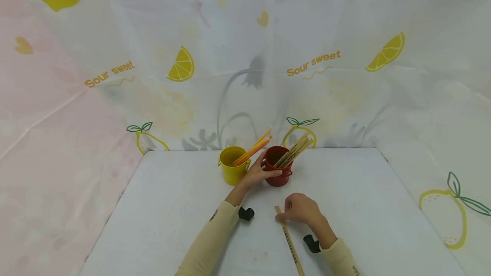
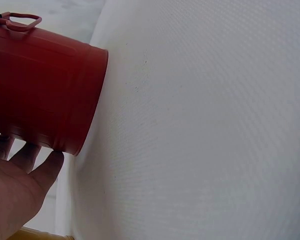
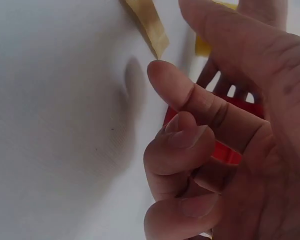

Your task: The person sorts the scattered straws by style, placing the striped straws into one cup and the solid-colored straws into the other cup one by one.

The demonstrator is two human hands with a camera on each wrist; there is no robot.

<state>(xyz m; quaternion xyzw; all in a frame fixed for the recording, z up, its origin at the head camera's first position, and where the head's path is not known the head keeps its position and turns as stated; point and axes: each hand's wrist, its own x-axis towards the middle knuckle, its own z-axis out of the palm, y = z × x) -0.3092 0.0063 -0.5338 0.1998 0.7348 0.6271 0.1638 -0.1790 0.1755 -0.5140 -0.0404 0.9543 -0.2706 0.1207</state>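
My left hand (image 1: 256,174) holds the side of a small red bucket (image 1: 279,177), thumb across its front. In the left wrist view, several fingertips (image 2: 49,167) touch the bucket's side. The bucket holds several tan sticks (image 1: 294,153) with dark printed marks. A similar long tan stick (image 1: 290,242) lies on the table. My right hand (image 1: 303,208) is over its far end. In the right wrist view, the index fingertip (image 3: 162,75) is close to the stick's end (image 3: 155,35), with thumb and index apart and the other fingers curled.
A yellow bucket (image 1: 231,176) with several orange and yellow sticks (image 1: 253,150) leaning in it stands left of the red one. Black wrist devices (image 1: 246,213) sit at both cuffs. Behind the white table (image 1: 165,208) hangs a lemon-print cloth (image 1: 238,54).
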